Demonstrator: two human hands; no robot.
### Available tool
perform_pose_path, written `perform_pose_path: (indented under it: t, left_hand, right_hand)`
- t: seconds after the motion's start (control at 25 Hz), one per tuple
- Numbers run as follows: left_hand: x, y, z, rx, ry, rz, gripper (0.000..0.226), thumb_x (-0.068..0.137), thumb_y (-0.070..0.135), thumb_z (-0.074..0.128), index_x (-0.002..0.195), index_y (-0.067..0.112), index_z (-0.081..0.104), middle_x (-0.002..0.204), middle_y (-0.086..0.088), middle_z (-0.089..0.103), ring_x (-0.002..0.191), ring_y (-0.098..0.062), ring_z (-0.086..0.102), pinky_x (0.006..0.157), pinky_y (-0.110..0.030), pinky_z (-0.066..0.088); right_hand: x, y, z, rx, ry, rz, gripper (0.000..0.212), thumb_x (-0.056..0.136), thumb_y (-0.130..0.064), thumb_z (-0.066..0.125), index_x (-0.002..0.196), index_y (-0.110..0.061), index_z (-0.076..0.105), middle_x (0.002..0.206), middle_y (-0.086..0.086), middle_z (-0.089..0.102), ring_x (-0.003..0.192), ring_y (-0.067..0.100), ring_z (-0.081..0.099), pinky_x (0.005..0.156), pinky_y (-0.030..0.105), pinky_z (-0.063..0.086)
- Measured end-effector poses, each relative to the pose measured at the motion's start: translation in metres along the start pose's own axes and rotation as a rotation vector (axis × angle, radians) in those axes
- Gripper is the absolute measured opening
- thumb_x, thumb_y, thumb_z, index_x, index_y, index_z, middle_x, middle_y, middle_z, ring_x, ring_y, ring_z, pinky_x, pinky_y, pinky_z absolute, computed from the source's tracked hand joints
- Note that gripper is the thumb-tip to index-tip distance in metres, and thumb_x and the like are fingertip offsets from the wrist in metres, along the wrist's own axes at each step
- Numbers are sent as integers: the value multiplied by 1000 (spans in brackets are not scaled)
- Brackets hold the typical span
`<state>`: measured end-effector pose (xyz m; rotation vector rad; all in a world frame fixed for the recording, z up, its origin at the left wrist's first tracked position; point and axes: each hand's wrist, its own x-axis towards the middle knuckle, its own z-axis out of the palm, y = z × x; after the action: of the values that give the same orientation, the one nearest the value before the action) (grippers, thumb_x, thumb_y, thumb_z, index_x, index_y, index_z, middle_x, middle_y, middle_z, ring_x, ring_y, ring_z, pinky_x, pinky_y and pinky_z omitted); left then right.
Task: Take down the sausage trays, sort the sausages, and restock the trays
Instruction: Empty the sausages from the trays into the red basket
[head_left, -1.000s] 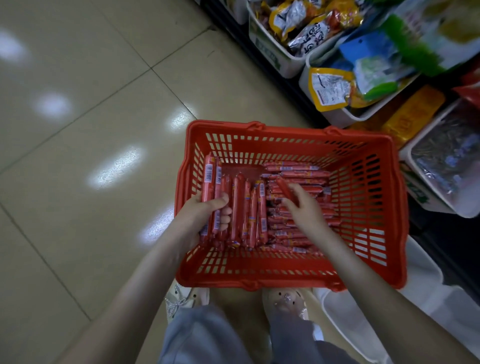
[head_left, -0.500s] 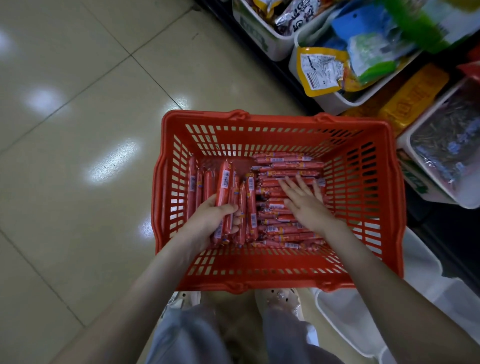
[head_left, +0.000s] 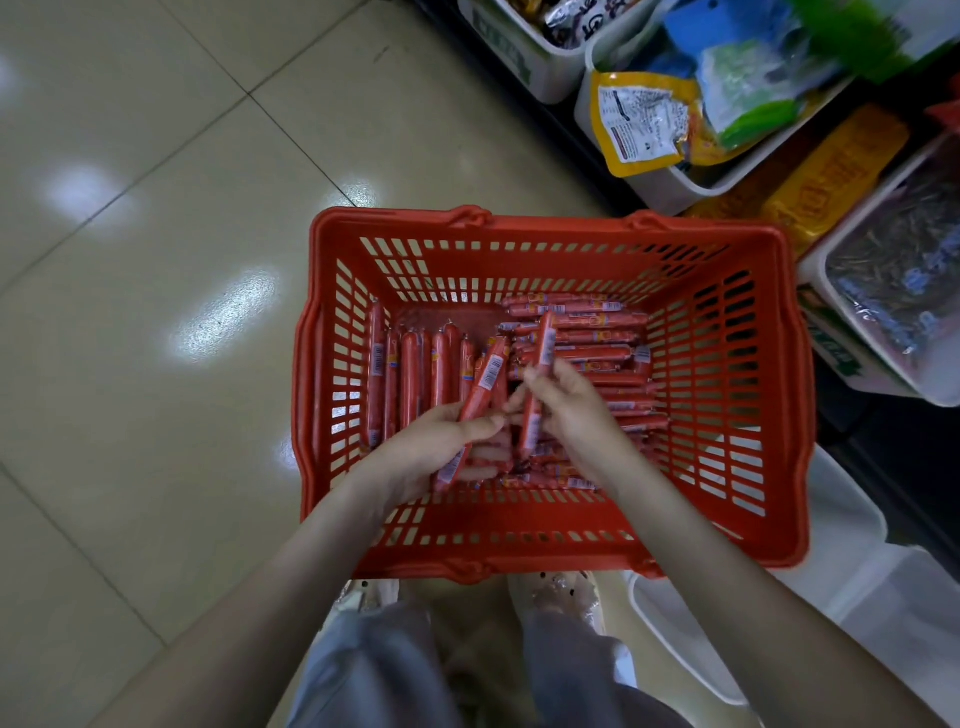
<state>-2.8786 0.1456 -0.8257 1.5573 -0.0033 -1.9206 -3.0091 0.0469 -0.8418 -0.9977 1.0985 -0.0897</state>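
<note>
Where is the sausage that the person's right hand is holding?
In the head view, the sausage is pinched in the right hand over the middle of the red basket, close beside the left hand, which grips a second sausage.

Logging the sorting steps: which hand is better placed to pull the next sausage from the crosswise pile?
Probably the right hand: it hovers over the crosswise pile and pinches only one sausage. The left hand grips a bundle beside the lengthwise row, farther from it.

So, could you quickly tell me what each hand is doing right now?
Left hand: holding sausages.
Right hand: holding one sausage.
</note>
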Motion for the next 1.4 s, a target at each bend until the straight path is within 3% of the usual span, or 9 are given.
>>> perform_pose_path:
  t: [0.12, 0.24, 0.36, 0.52, 0.68, 0.76, 0.84, 1.08, 1.4]
  left_hand:
    - [-3, -2, -4, 90, 171, -9, 21, 96, 26, 54, 108, 10, 50, 63, -2, 60, 43, -10, 49, 39, -22, 42]
    - [2, -5, -9, 121, 290, 24, 25, 99, 34, 45, 115, 15, 41, 59, 0, 42, 39, -9, 35, 36, -20, 31]
    - [5, -8, -9, 268, 384, 73, 22, 101, 27, 35, 117, 11, 38, 74, -4, 58, 55, -19, 56, 49, -27, 42]
    - [13, -22, -6, 1023, 585, 115, 46, 101, 29, 35, 133, -2, 25, 99, -14, 67, 89, -29, 67, 69, -33, 48]
    - [29, -29, 0, 1733, 677, 101, 68, 102, 45, 27, 145, -1, 1, 99, -8, 66, 85, -19, 67, 49, -30, 42]
    - [34, -27, -1, 1885, 736, 238, 68, 101, 49, 24, 146, 7, -4, 127, -18, 48, 114, -28, 53, 81, -36, 48]
    - [39, -26, -5, 2001, 680, 326, 68, 101, 48, 23, 149, 11, -8, 153, -21, 12, 142, -35, 16, 115, -46, 18]
    - [42, -27, 3, 1871, 447, 293, 64, 100, 48, 22, 152, 13, 6, 159, -13, -5, 146, -31, -4, 119, -44, 0]
    - [-71, 41, 108, 1505, 535, 721, 43, 97, 27, 41, 135, 6, 40, 133, -16, 45, 121, -34, 45, 97, -42, 39]
  right_hand:
    - [4, 1, -27, -555, 204, -181, 34, 100, -22, 45, 133, -13, 47, 109, -4, 58, 100, 13, 55, 89, 32, 38]
    - [12, 18, -55, -1269, 176, -244, 46, 102, -19, 35, 148, -27, 30, 142, -3, 43, 131, 17, 31, 106, 32, 17]
    - [21, 34, -66, -1369, 42, -125, 52, 105, -20, 22, 151, -33, 3, 158, -6, 15, 146, 13, 4, 117, 36, -6]
    - [25, 34, -62, -1375, -48, -118, 56, 104, -37, 20, 148, -34, -14, 157, -12, -11, 144, 8, -16, 115, 38, -18]
    - [16, 46, -50, -1504, -7, -124, 74, 102, -35, 31, 141, -31, -31, 152, -4, -30, 141, 16, -28, 113, 45, -20]
    - [12, 48, -46, -1530, 36, -166, 76, 100, -26, 36, 145, -28, -25, 157, -1, -22, 143, 17, -23, 115, 44, -18]
    - [6, 49, -43, -1565, 98, -204, 75, 99, -21, 38, 149, -23, -18, 159, 1, -15, 145, 18, -19, 116, 43, -15]
    - [-20, 37, -48, -1500, 113, -232, 80, 93, -7, 46, 152, -20, -7, 160, 0, -5, 146, 17, -9, 116, 33, -6]
    - [-148, -58, -64, -1167, 367, -433, 43, 93, -16, 48, 136, -10, 43, 135, 9, 46, 129, 25, 39, 105, 31, 31]
